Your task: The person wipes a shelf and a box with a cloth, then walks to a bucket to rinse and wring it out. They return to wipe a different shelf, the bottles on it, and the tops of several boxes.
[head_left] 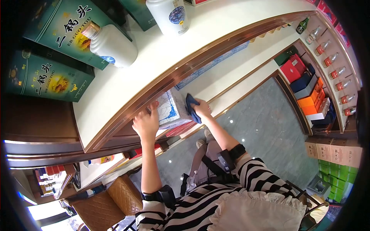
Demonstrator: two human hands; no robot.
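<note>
A white box with blue patterning (168, 108) sits on the lower shelf, partly hidden by the curved upper shelf's edge. My left hand (147, 122) is at the box's left side, fingers bent round its edge and partly out of sight. In my right hand (202, 109) is a dark blue cloth (191, 107), pressed at the box's right side. Beyond the box, a longer blue-patterned box (212, 65) lies on the same shelf. A red box (180, 129) shows just below the white one.
The upper shelf (216, 29) overhangs my hands with its brown edge. On it stand white bottles (115, 46) and green boxes (54, 79). Glass bottles (330, 59) and orange boxes (311, 101) fill shelves at the right. A brown chair (125, 194) is at lower left.
</note>
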